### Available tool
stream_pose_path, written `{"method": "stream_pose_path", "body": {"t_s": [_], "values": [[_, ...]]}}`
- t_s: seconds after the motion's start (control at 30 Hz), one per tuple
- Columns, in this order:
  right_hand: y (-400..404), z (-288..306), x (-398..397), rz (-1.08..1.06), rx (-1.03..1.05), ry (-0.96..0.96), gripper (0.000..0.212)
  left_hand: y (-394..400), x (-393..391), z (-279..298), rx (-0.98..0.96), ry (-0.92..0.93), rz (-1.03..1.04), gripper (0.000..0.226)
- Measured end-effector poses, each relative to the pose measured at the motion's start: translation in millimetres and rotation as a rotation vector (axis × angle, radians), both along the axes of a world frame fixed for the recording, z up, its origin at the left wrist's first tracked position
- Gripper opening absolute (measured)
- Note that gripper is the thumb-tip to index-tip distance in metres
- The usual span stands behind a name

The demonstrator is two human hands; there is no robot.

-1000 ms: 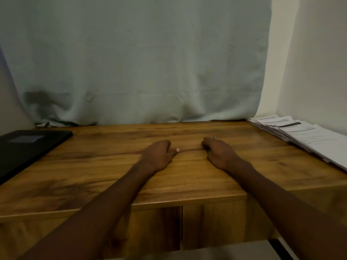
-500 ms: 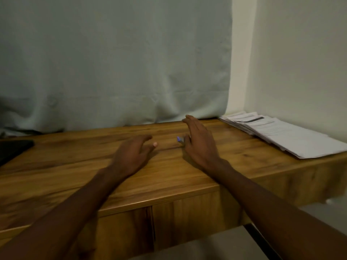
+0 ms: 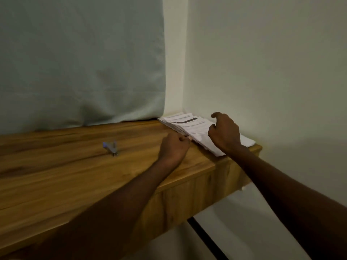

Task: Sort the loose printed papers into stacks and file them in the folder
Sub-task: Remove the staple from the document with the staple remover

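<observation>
Two bare forearms reach across a wooden table toward its far right corner. The left hand rests at the near edge of a fanned pile of printed papers, fingers curled and touching that edge; whether it pinches a sheet is unclear. The right hand hovers over the pile, fingers loosely bent, holding nothing. A small blurred blue-and-grey object lies left of the hands. Behind hangs a pale green curtain.

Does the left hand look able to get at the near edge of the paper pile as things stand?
Probably yes: the left hand is already at the near edge of the paper pile, fingers curled there; nothing lies between. The right hand hovers over the pile, farther along.
</observation>
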State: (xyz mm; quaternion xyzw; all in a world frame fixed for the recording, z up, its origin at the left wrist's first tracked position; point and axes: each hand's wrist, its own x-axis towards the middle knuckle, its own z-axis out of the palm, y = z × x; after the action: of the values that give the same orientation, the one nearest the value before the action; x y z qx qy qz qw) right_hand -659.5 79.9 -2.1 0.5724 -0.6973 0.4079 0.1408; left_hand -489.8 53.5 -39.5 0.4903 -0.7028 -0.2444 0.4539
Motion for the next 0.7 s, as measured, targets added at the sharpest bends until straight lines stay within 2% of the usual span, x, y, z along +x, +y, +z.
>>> {"method": "stream_pose_path", "body": {"t_s": [0.13, 0.23, 0.33, 0.4, 0.53, 0.7], "values": [[-9, -6, -71, -0.188, 0.174, -0.002, 0.034, -17, -42, -9, 0.036, -0.263, 0.075, 0.060], [-17, -8, -111, -0.268, 0.387, -0.079, 0.046, -24, -41, -11, -0.004, -0.339, 0.036, 0.059], [-22, -6, -134, -0.210, 0.545, -0.127, 0.059, -27, -40, -14, -0.019, -0.354, 0.000, 0.056], [-24, 0, -138, -0.168, 0.609, -0.117, 0.059, -28, -41, -14, -0.041, -0.369, -0.012, 0.053], [-27, 9, -137, -0.146, 0.590, -0.209, 0.055, -26, -40, -17, -0.080, -0.426, -0.027, 0.048], [-30, 10, -138, -0.248, 0.501, -0.411, 0.050, -28, -41, -19, -0.079, -0.452, -0.026, 0.048]]}}
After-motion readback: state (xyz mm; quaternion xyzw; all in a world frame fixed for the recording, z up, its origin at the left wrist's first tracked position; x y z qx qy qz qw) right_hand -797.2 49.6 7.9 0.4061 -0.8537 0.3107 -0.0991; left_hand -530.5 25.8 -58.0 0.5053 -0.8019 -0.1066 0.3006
